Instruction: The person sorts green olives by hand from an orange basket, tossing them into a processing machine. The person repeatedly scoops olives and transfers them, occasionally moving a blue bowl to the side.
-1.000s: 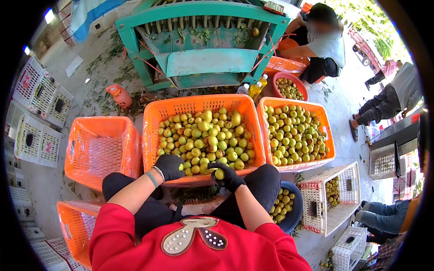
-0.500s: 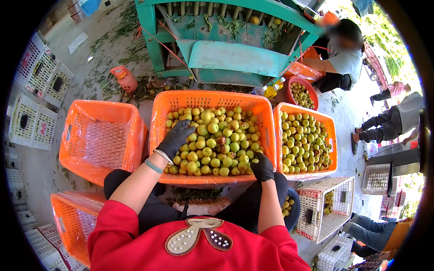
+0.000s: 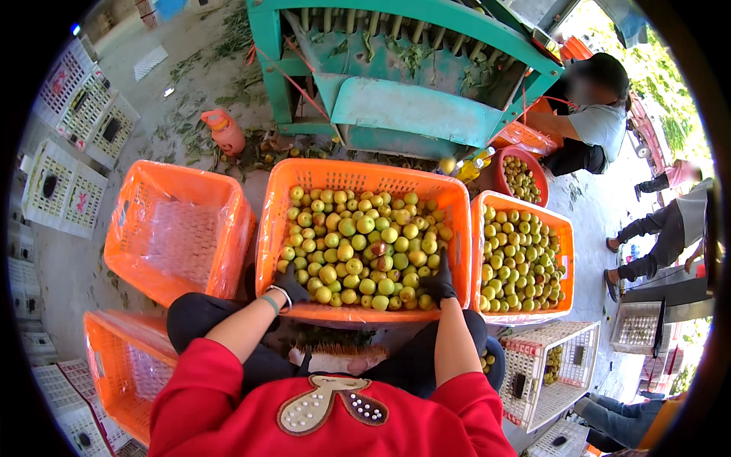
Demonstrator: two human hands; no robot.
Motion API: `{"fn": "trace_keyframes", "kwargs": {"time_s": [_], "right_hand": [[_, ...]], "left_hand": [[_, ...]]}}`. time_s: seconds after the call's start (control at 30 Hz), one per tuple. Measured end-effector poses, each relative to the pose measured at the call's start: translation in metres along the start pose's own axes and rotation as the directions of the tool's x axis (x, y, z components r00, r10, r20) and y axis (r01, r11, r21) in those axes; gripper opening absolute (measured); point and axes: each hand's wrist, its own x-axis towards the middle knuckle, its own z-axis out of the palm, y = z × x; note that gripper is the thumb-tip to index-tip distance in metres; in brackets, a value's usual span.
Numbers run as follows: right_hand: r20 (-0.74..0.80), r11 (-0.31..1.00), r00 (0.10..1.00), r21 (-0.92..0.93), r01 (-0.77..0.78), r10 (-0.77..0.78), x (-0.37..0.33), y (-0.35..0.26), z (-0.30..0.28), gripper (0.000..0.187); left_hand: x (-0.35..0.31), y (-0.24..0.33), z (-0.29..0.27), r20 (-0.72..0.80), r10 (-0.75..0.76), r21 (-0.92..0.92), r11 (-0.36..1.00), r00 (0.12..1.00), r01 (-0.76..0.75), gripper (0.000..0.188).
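An orange plastic-lined crate (image 3: 365,177) stands before me, holding many small round yellow-green fruits (image 3: 358,244), a few with brown patches. My left hand (image 3: 292,286), in a black glove, is at its near left corner, touching the fruit there; its fingers are apart and partly hidden. At the near right corner my right hand (image 3: 439,283), also black-gloved, rests by the wall with its fingers stretched along the fruit. I make out no fruit gripped in either hand.
An orange lined crate (image 3: 137,266) without fruit stands left; a fruit-filled orange crate (image 3: 525,308) stands right. Beyond is a green machine (image 3: 411,110). A person (image 3: 598,126) sits by a red tub (image 3: 542,183). White crates (image 3: 560,400) stand around.
My left hand has drawn back from the middle of the fruit to the near left corner. My right hand stays near the right corner. A yellow fruit now shows beside the bottles beyond the crate.
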Motion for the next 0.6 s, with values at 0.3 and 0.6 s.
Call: {"fn": "trace_keyframes", "kwargs": {"time_s": [0.3,0.6], "right_hand": [[0.141,0.990,0.987,-0.099,0.096,-0.082,0.015,-0.045,0.039,0.104],[0.394,0.886,0.915,-0.389,0.252,-0.087,-0.004,-0.070,0.032,0.089]], "left_hand": [[0.042,0.024,0.017,-0.279,0.079,-0.254,0.955,0.957,-0.153,0.117],[0.029,0.142,-0.009,-0.178,0.317,-0.741,0.580,0.932,-0.339,0.102]]}}
